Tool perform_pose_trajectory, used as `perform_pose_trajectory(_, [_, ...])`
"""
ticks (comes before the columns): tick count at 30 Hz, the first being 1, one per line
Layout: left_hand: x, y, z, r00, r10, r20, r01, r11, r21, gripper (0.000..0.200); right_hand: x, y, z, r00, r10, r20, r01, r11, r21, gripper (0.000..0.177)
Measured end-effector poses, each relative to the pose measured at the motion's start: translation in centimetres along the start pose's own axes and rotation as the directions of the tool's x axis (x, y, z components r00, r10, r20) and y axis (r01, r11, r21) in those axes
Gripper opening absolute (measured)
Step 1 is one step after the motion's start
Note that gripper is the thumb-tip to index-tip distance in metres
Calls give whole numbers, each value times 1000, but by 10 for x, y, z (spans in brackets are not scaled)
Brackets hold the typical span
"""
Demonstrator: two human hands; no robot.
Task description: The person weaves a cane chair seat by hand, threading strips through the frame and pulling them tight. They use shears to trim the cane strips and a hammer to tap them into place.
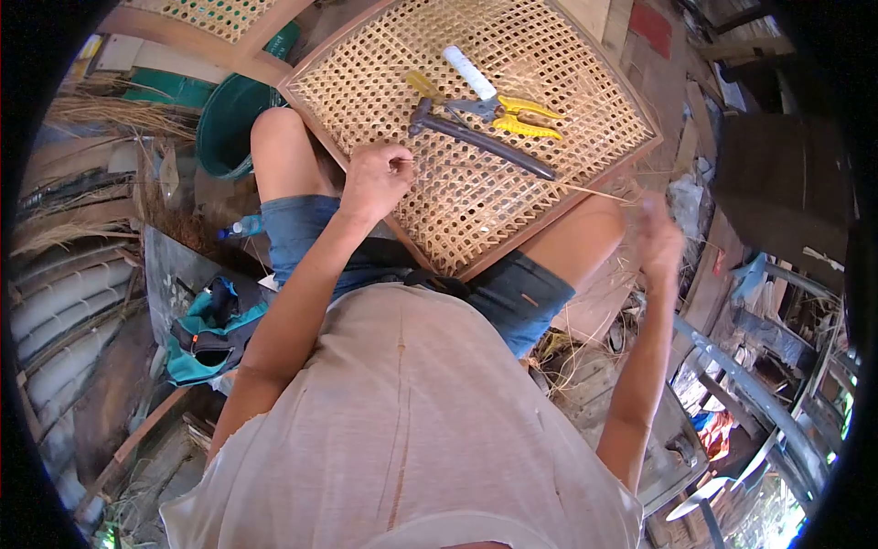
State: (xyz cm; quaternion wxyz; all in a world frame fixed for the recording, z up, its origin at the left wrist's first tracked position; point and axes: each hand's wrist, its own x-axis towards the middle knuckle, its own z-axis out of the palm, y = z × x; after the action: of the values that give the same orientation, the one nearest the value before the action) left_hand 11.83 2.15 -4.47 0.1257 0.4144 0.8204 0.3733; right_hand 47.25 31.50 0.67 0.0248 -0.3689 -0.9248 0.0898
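Observation:
A wood-framed woven cane panel [567,82] rests across my knees. My left hand [375,178] presses on its near left part, fingers pinched on a thin cane strand. That strand [594,191] runs right across the weave toward my right hand [660,240], which is blurred, off the panel's right corner, and closed on the strand's far end. A dark hammer [480,139], yellow-handled pliers [517,117] and a white-handled tool [469,71] lie on the panel beyond my left hand.
A green bucket [224,123] stands beyond my left knee. A blue bottle [240,227] and a teal bag [212,331] lie on the ground at left. Another cane panel [219,14] sits at top left. Loose cane fibres [604,293], metal bars and clutter fill the right side.

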Motion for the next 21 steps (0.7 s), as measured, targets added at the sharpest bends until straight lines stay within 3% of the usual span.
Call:
perform_pose_trajectory(2, [0, 1, -3, 999, 35, 17, -36, 999, 26, 14, 2, 42, -7, 980, 171, -99, -170, 985, 18, 26])
perform_pose_trajectory(5, [1, 3, -2, 994, 101, 36, -103, 993, 55, 13, 1, 27, -15, 980, 102, -174, -126, 983, -135, 22])
perform_pose_trajectory(8, [0, -4, -5, 988, 153, 16, -153, 986, 67, 11, -6, 42, -21, 982, 97, -160, -106, 993, -44, 21])
perform_pose_trajectory(10, [-2, -7, -6, 983, 182, 10, -182, 982, 47, 11, -11, 53, 1, 976, 141, -169, -160, 981, -108, 23])
perform_pose_trajectory(12, [5, -11, -11, 1000, 8, 27, -7, 999, -43, 6, 2, 57, 6, 970, 145, -195, -180, 968, -175, 25])
perform_pose_trajectory(14, [12, -17, -18, 1000, -17, 6, 17, 991, -131, 6, -7, 45, 6, 933, 255, -253, -278, 959, -57, 28])
perform_pose_trajectory(16, [25, -18, -23, 953, -173, 250, 188, 981, -38, 16, -10, 35, -7, 921, 205, -333, -210, 978, 22, 28])
perform_pose_trajectory(17, [32, -20, -22, 935, -196, 296, 195, 980, 36, 27, -12, 31, -16, 921, 203, -333, -217, 976, -5, 28])
perform_pose_trajectory(18, [38, -18, -21, 939, -178, 293, 180, 983, 22, 27, -11, 23, -26, 921, 198, -335, -221, 975, -32, 28])
perform_pose_trajectory(20, [46, -13, -23, 887, -239, 394, 189, 968, 163, 27, -13, 13, -33, 906, 221, -362, -252, 967, -41, 30])
perform_pose_trajectory(21, [50, -8, -26, 841, -309, 445, 268, 951, 154, 25, -15, 7, -35, 898, 251, -360, -275, 961, -15, 30])
